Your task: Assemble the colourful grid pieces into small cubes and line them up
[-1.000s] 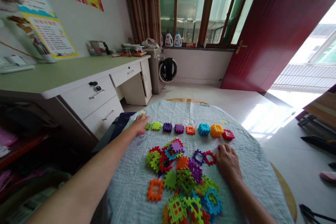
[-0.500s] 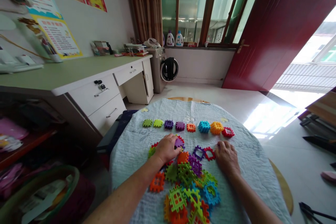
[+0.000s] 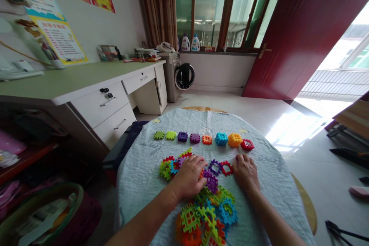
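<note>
My left hand (image 3: 190, 177) reaches over the pile of plastic pieces, fingers curled around an orange piece (image 3: 201, 173) that shows between thumb and fingers. A purple lattice piece (image 3: 211, 182) lies right beside it. My right hand (image 3: 245, 171) rests on the cloth, fingers bent and close together, at the edge of a red frame piece (image 3: 227, 168); whatever may be under it is hidden. A dark purple frame (image 3: 215, 167) touches the red one. Lime pieces (image 3: 190, 217) and blue pieces (image 3: 227, 211) lie nearer to me.
Along the far side of the cloth-covered round table (image 3: 138, 184) runs a row of coloured stacks, from green (image 3: 159, 135) to red (image 3: 247, 145). A desk (image 3: 86, 80) stands at the left, a red door (image 3: 288, 38) at the right.
My left hand has moved right and nearer, off the purple piece at the pile's upper part and onto the orange one. My right hand has stayed on the cloth. The view has shifted slightly.
</note>
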`<action>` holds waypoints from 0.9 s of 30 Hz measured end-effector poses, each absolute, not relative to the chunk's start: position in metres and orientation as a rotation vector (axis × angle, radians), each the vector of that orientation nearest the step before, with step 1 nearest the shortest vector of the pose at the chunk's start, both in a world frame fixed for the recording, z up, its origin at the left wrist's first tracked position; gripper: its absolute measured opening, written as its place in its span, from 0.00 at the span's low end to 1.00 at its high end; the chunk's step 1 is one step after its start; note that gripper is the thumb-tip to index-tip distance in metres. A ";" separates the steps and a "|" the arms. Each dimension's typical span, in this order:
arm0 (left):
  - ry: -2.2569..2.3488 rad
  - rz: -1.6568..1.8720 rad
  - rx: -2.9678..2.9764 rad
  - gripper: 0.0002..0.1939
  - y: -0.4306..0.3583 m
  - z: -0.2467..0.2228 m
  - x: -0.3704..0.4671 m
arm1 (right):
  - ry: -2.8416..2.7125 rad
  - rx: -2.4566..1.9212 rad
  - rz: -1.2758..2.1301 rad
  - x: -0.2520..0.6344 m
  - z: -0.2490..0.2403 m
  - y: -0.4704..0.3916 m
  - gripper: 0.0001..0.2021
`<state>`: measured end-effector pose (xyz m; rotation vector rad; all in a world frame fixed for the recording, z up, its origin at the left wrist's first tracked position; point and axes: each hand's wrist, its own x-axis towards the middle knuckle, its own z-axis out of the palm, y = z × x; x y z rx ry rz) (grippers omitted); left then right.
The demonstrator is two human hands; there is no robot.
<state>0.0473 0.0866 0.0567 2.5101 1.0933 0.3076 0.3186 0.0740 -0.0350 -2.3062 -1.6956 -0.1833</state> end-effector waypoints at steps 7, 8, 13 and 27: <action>1.126 0.168 2.488 0.27 0.062 0.035 0.072 | -1.701 -2.295 -0.195 0.319 -0.036 0.074 0.10; 1.134 0.176 2.488 0.26 0.060 0.033 0.071 | -1.699 -2.298 -0.198 0.320 -0.036 0.074 0.10; 1.134 0.235 2.481 0.21 0.057 0.031 0.065 | -1.700 -2.295 -0.198 0.320 -0.039 0.075 0.11; 1.352 0.128 2.571 0.07 0.056 0.053 0.039 | -1.696 -2.307 -0.198 0.318 -0.035 0.074 0.11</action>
